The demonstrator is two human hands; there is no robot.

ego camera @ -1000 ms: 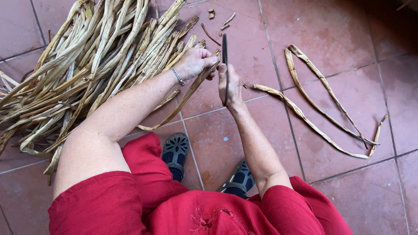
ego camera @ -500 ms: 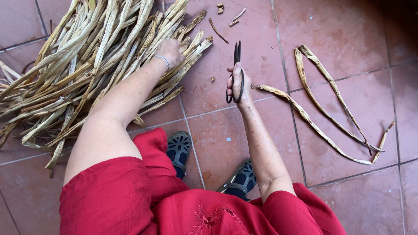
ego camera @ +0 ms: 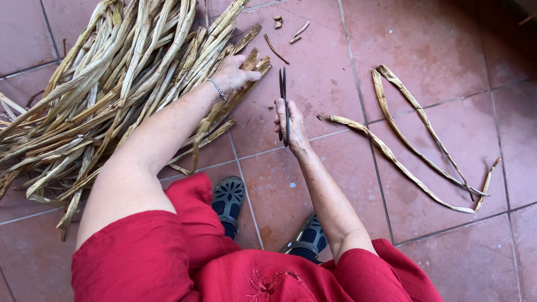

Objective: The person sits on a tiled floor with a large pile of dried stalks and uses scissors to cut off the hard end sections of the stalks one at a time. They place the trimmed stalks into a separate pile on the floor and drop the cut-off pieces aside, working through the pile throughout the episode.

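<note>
Left hand [ego camera: 235,74]: clenched on a dry stalk [ego camera: 224,106] at the pile's near edge, apparently to draw one piece free of the rest.
Right hand [ego camera: 291,124]: grip closed on scissors [ego camera: 283,100], just right of the pile, blades shut and pointing away from the body, likely kept clear of the reaching arm.
Pile [ego camera: 100,95]: dry stalks heaped on the floor [ego camera: 436,39], left of the feet.
Strips [ego camera: 408,140]: long, curled, well right of the pile, lying apart from it.
Scraps [ego camera: 288,31]: small bits beyond the scissors.
</note>
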